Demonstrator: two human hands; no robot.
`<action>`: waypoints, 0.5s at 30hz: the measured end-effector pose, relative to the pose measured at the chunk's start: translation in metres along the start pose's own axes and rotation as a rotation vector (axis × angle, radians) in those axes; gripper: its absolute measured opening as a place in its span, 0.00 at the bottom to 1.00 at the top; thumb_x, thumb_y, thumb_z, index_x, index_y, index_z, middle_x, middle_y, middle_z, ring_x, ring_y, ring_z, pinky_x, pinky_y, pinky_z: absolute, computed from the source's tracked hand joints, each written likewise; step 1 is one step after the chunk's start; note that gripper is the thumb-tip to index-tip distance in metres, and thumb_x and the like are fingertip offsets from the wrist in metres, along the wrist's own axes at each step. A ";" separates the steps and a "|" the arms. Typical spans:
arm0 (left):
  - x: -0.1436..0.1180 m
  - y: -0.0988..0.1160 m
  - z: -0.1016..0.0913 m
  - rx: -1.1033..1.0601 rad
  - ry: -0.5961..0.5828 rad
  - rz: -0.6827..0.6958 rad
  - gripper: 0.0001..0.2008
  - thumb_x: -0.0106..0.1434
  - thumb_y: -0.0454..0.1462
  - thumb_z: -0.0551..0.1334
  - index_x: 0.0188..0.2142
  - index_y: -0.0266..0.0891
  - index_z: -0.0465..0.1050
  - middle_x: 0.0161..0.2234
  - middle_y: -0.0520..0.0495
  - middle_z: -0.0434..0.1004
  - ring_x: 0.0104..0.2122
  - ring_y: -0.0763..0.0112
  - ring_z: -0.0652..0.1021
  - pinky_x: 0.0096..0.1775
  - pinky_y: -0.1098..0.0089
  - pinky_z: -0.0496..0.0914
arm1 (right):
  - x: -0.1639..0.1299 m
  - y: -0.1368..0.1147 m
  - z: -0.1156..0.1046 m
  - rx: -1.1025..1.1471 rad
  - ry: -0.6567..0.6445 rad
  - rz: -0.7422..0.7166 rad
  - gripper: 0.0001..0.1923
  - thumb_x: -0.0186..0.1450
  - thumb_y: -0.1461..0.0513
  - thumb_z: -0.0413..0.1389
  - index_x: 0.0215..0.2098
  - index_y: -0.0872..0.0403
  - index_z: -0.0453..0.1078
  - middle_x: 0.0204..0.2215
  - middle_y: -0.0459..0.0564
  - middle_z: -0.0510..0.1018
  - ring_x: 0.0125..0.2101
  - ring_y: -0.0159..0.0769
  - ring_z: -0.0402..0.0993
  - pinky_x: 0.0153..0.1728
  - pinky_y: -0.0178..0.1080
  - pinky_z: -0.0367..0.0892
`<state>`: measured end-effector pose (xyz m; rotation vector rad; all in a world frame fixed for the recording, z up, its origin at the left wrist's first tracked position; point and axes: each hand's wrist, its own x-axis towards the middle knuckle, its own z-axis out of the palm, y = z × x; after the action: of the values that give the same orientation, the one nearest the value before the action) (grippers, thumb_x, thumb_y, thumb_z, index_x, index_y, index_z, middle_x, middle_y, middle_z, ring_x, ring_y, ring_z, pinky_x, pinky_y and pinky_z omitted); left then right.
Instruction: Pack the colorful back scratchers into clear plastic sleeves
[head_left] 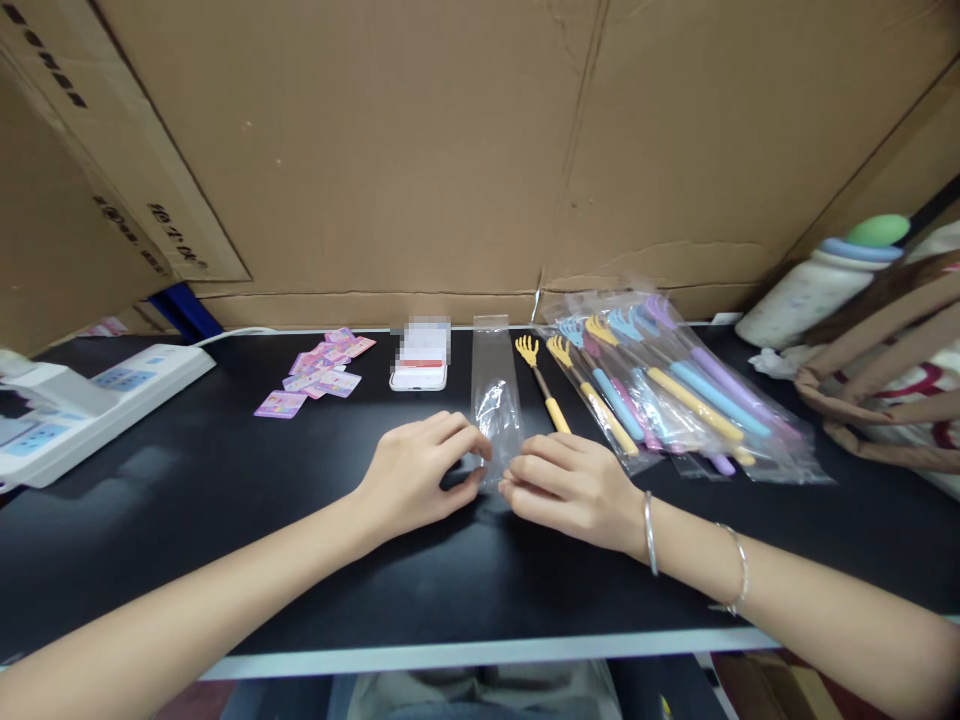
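A long, narrow clear plastic bag (495,375) lies flat on the black table, its near end between my two hands. My left hand (427,465) is at the bag's lower left edge, with curled fingertips and thumb closed on it. From the right, my right hand (574,490) pinches the bag's near end; its fingers are pressed together. Just right of the bag lies a yellow back scratcher (541,383) with a claw-shaped head, its handle end close to my right hand. Further right is a pile of bagged back scratchers (675,390) in yellow, blue and purple.
Small pink and purple cards (319,370) lie scattered left of a phone (420,360). A white power strip (112,405) is at the far left. At the right stand a white bottle (814,290) and a brown-handled bag (840,380). A cardboard wall (390,150) closes the back.
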<state>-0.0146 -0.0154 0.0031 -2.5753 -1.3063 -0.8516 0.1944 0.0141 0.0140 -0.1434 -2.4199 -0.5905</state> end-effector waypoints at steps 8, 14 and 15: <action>-0.001 0.000 0.001 -0.002 0.022 0.033 0.03 0.59 0.34 0.58 0.34 0.42 0.68 0.31 0.54 0.74 0.31 0.73 0.74 0.31 0.74 0.63 | 0.002 0.000 -0.002 -0.011 0.021 -0.010 0.09 0.66 0.67 0.53 0.27 0.53 0.67 0.24 0.42 0.73 0.29 0.29 0.68 0.27 0.34 0.59; -0.001 0.000 -0.001 -0.008 0.012 0.087 0.03 0.60 0.33 0.57 0.31 0.42 0.68 0.28 0.54 0.72 0.29 0.73 0.72 0.29 0.74 0.61 | 0.002 -0.001 -0.002 -0.004 -0.046 0.005 0.11 0.68 0.68 0.50 0.28 0.53 0.67 0.24 0.43 0.72 0.29 0.29 0.66 0.29 0.35 0.57; -0.001 -0.001 -0.001 -0.008 0.017 0.098 0.04 0.61 0.33 0.57 0.30 0.41 0.68 0.28 0.54 0.72 0.29 0.73 0.72 0.29 0.74 0.61 | 0.002 -0.001 -0.002 0.001 -0.062 0.018 0.10 0.68 0.67 0.50 0.29 0.53 0.68 0.24 0.43 0.71 0.29 0.30 0.66 0.29 0.35 0.57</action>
<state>-0.0158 -0.0160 0.0033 -2.6079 -1.1641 -0.8601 0.1935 0.0124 0.0161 -0.1848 -2.4764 -0.5848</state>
